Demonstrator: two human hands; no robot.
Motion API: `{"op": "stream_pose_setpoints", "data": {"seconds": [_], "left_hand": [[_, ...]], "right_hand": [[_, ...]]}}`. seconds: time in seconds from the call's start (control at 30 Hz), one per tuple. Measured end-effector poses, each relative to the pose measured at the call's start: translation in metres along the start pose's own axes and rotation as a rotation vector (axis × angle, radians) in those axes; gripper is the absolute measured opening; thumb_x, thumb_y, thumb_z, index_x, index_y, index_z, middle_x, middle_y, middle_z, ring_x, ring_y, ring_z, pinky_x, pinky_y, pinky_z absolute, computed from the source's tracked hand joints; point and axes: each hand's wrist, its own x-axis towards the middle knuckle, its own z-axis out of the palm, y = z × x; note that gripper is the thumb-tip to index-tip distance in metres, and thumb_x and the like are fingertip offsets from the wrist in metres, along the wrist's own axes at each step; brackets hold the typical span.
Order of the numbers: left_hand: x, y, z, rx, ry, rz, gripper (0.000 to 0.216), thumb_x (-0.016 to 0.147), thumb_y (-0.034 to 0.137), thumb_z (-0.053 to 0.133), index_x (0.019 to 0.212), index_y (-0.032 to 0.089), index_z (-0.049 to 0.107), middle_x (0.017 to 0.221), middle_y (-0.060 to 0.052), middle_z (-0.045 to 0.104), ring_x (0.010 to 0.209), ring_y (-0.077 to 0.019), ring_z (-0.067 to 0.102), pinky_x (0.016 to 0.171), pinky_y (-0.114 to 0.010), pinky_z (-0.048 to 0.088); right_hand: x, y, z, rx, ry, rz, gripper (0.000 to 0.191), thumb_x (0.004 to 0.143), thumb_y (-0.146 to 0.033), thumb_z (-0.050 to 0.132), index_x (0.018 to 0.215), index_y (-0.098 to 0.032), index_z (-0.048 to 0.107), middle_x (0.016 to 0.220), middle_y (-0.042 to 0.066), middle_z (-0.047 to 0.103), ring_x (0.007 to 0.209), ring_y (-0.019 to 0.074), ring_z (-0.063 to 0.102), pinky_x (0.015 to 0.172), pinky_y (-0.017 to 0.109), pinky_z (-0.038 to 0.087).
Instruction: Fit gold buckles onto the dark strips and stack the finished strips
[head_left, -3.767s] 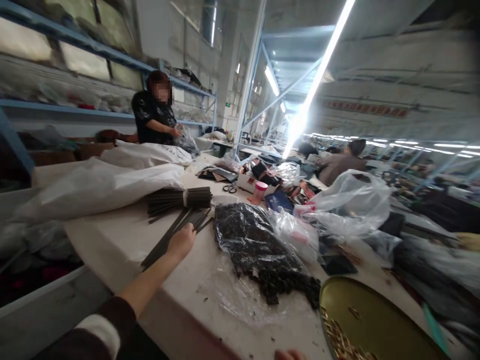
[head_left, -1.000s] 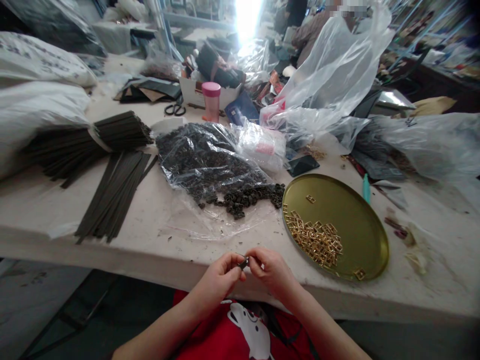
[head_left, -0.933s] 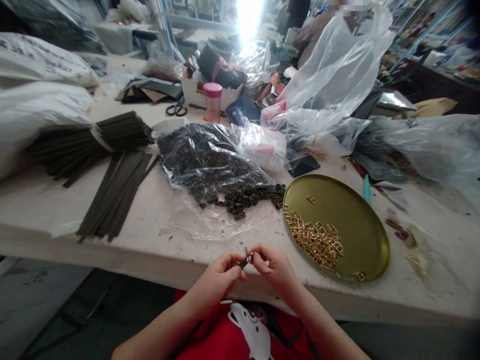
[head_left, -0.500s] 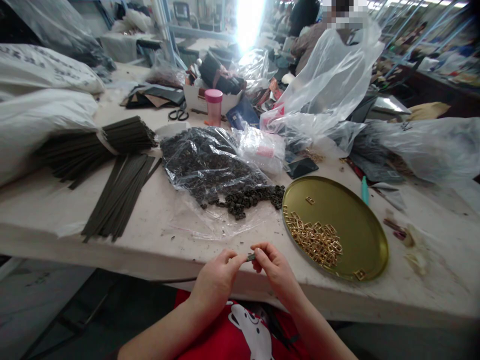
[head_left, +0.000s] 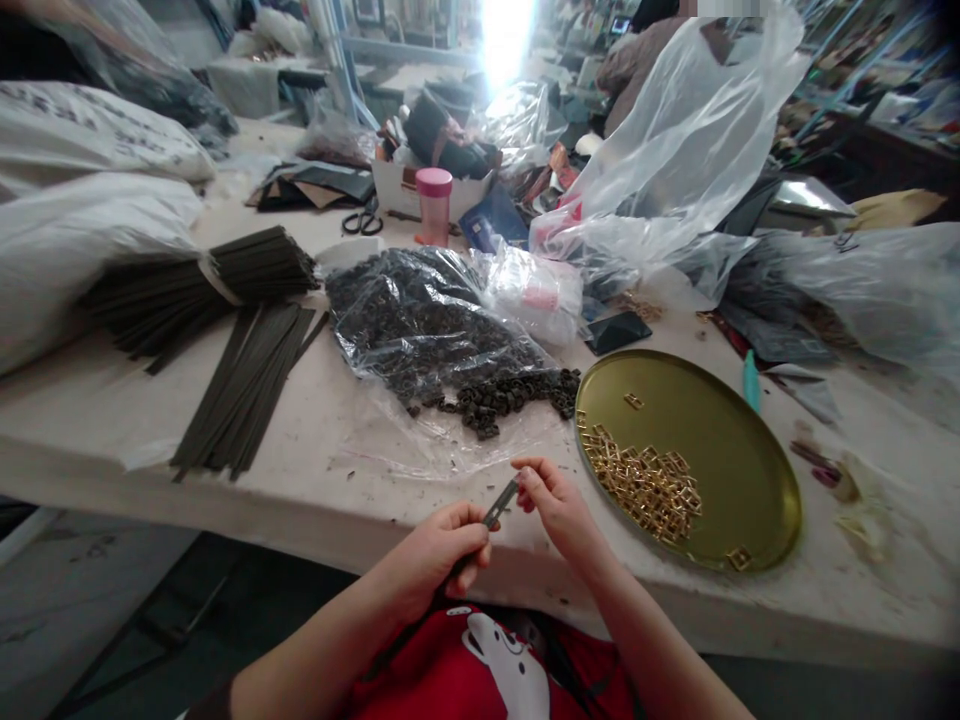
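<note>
My left hand (head_left: pixel 446 550) is closed around a narrow dark strap (head_left: pixel 501 503), which slants up and to the right past the table's front edge. At the strap's upper end are the bent fingertips of my right hand (head_left: pixel 555 505), pinched against its tip. Small slots or a light stripe seem to run along the strap; the detail is blurred. Right of my right hand lies a round gold tray (head_left: pixel 739 460) with a heap of small gold buckles (head_left: pixel 645 490). Beyond my hands, small dark loops (head_left: pixel 495 400) spill out of a clear plastic bag (head_left: pixel 420 320).
A tied bundle of dark strips (head_left: pixel 255 265) and loose strips (head_left: pixel 244 395) lie at the left, beside white sacks (head_left: pixel 90 225). Farther back are scissors (head_left: pixel 362 221), a pink-lidded jar (head_left: pixel 434 205) and a phone (head_left: pixel 617 332). A large clear bag (head_left: pixel 675 150) stands at the back right.
Much more of the strap now shows between my hands. My right hand has moved slightly up and right, and my left hand has turned around the strap. The view has shifted slightly.
</note>
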Motion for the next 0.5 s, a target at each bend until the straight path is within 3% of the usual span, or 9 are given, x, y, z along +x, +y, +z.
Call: {"op": "stream_pose_setpoints", "data": {"seconds": [0.1,0.2,0.37,0.5], "left_hand": [[0.01,0.006,-0.004,-0.037,0.04,-0.016,0.007,0.07,0.02,0.048,0.076,0.016,0.046,0.056,0.006,0.05,0.031,-0.0021,0.031,0.03,-0.015,0.016],[0.018,0.011,-0.009,-0.073,0.059,-0.008,0.009,0.071,0.022,0.048,0.078,0.016,0.045,0.056,0.006,0.05,0.03,-0.0016,0.03,0.03,-0.015,0.015],[0.026,0.016,-0.016,-0.085,0.066,0.005,0.014,0.074,0.026,0.048,0.082,0.016,0.045,0.056,0.007,0.049,0.031,-0.001,0.029,0.03,-0.014,0.016],[0.027,0.014,-0.018,-0.099,0.081,0.009,0.017,0.073,0.027,0.049,0.083,0.016,0.045,0.056,0.007,0.049,0.031,-0.0009,0.028,0.029,-0.013,0.017]], "right_hand": [[0.031,0.0,-0.016,-0.416,0.135,-0.225,0.021,0.084,-0.031,0.042,0.094,-0.018,0.055,0.083,0.007,0.057,0.077,0.0194,0.053,0.07,0.033,0.042],[0.058,-0.002,-0.023,-0.717,0.146,-0.36,0.024,0.084,-0.019,0.038,0.101,-0.015,0.054,0.097,0.012,0.056,0.091,0.0232,0.052,0.08,0.037,0.04],[0.086,-0.003,-0.015,-0.962,0.145,-0.343,0.032,0.083,-0.02,0.041,0.113,-0.012,0.05,0.106,0.016,0.053,0.093,0.025,0.052,0.079,0.036,0.04],[0.094,-0.003,-0.014,-1.071,0.166,-0.32,0.022,0.084,-0.024,0.043,0.102,-0.015,0.053,0.095,0.011,0.056,0.085,0.0213,0.053,0.074,0.031,0.039]]}}
